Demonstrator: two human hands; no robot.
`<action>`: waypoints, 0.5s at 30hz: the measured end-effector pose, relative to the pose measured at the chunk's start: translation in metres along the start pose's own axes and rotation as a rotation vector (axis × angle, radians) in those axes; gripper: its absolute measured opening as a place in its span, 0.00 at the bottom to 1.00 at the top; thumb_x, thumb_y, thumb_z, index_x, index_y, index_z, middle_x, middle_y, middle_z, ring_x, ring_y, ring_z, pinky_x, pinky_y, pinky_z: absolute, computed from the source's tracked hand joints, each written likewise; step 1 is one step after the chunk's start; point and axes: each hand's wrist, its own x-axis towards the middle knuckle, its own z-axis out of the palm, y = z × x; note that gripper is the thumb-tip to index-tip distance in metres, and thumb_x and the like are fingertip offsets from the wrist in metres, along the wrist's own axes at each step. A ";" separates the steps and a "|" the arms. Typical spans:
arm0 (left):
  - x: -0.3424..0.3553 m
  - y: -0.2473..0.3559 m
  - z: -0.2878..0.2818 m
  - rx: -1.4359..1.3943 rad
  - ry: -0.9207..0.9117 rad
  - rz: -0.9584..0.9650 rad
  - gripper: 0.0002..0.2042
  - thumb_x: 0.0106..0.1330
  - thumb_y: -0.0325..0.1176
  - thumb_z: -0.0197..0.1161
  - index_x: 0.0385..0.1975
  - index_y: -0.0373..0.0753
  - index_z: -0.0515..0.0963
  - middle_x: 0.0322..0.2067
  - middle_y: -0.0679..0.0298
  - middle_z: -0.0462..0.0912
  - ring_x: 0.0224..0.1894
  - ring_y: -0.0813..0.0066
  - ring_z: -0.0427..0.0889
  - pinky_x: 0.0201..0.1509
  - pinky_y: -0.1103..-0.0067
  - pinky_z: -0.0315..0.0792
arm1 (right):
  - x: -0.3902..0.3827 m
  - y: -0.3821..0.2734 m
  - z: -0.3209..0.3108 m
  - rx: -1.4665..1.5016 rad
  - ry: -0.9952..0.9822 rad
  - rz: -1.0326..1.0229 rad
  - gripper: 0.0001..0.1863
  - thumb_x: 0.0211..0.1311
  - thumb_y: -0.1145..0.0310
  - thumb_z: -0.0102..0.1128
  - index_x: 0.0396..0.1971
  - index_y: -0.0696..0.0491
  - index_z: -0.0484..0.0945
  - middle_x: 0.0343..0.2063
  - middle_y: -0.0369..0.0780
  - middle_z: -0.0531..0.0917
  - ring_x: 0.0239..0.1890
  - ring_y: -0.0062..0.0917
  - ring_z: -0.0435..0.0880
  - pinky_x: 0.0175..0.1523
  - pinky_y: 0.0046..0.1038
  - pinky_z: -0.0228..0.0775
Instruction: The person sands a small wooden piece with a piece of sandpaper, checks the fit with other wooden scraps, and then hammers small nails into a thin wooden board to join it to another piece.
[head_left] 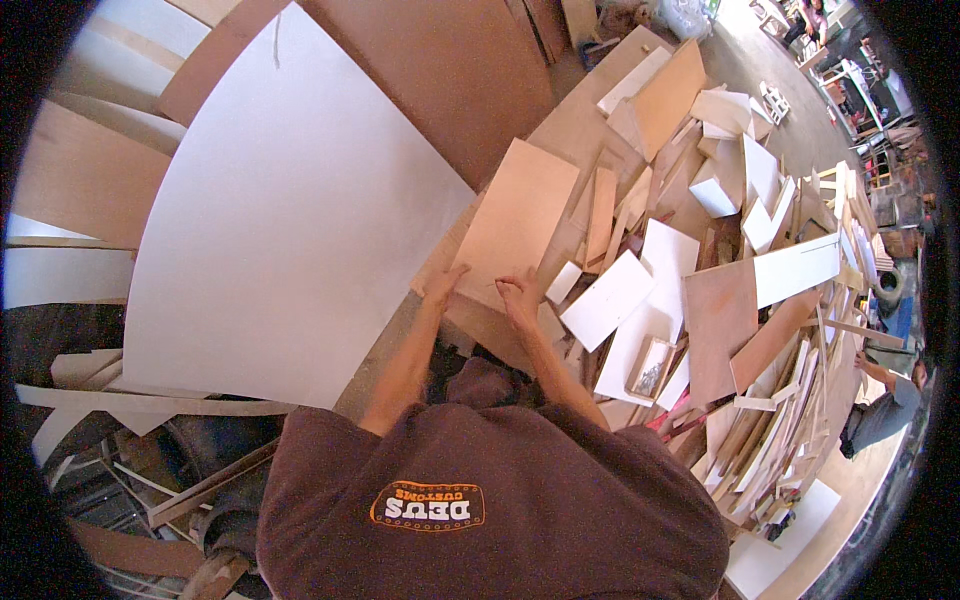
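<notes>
A rectangular tan board lies tilted over other boards in front of me. My left hand grips its lower left corner, thumb and fingers at the edge. My right hand has its fingers curled together on the board's lower right part; whether they pinch a small thing there is too small to tell. A large white panel with one curved edge lies just to the left, near my left forearm.
A jumbled heap of white and brown offcuts spreads to the right. Brown sheets lie behind the white panel. Dark clutter sits at lower left. Another person is at the far right; someone else is in the distance.
</notes>
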 end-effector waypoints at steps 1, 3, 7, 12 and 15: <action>0.003 -0.001 -0.011 -0.096 -0.099 -0.016 0.25 0.53 0.46 0.72 0.44 0.35 0.77 0.39 0.57 0.81 0.44 0.63 0.79 0.49 0.70 0.72 | -0.002 -0.009 -0.007 0.091 -0.027 0.035 0.10 0.57 0.59 0.68 0.37 0.44 0.87 0.71 0.57 0.47 0.74 0.47 0.46 0.75 0.35 0.37; 0.002 0.004 -0.022 -0.156 -0.278 -0.312 0.21 0.53 0.42 0.73 0.41 0.35 0.78 0.37 0.61 0.81 0.39 0.73 0.79 0.44 0.74 0.73 | -0.002 -0.021 -0.022 0.300 -0.079 0.085 0.11 0.59 0.60 0.66 0.39 0.48 0.86 0.67 0.56 0.60 0.69 0.41 0.59 0.72 0.34 0.47; -0.061 0.090 -0.014 -0.087 -0.156 0.103 0.15 0.54 0.35 0.72 0.37 0.35 0.78 0.34 0.64 0.81 0.35 0.76 0.80 0.40 0.77 0.74 | 0.003 0.000 -0.037 0.446 0.056 0.115 0.13 0.63 0.62 0.64 0.42 0.54 0.84 0.49 0.46 0.82 0.50 0.26 0.79 0.59 0.27 0.66; -0.103 0.125 -0.001 0.097 -0.114 0.577 0.13 0.54 0.29 0.72 0.35 0.33 0.77 0.29 0.62 0.79 0.32 0.74 0.78 0.38 0.77 0.74 | -0.022 -0.088 -0.079 0.634 0.013 -0.089 0.11 0.64 0.68 0.63 0.42 0.59 0.83 0.36 0.36 0.85 0.35 0.17 0.81 0.44 0.19 0.72; -0.105 0.112 0.009 0.186 -0.082 0.765 0.15 0.51 0.28 0.72 0.37 0.33 0.78 0.28 0.60 0.77 0.31 0.71 0.79 0.38 0.76 0.74 | -0.030 -0.091 -0.076 0.586 0.001 -0.147 0.12 0.62 0.70 0.64 0.41 0.61 0.82 0.35 0.36 0.85 0.34 0.17 0.81 0.44 0.19 0.72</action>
